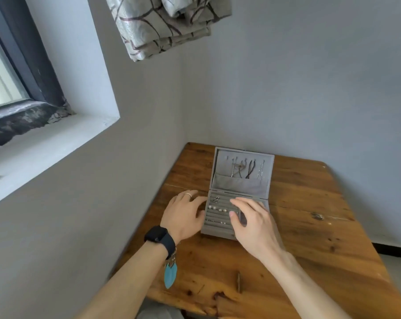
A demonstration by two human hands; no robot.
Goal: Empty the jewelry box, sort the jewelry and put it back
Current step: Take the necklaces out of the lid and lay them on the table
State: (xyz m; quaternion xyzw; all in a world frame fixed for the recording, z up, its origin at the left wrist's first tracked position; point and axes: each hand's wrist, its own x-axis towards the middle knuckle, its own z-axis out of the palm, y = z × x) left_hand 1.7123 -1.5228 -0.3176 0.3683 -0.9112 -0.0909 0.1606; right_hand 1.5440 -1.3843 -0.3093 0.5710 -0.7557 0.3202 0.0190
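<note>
A grey velvet jewelry box (215,230) stands open on the wooden table (310,226). Its raised lid (243,185) carries several hanging necklaces (245,170) above a fabric pocket. Small earrings and rings (218,209) sit in the padded ring rows of the base. My left hand (183,214), with a ring on one finger, rests against the box's left side with fingers relaxed. My right hand (250,217) hovers over the right half of the base, fingers spread and straight, covering the compartments there.
The table sits in a corner, grey walls at its left and back edges. A window recess lies far left, a folded curtain (169,21) hangs above. A black watch and a blue feather charm (170,273) hang at my left wrist.
</note>
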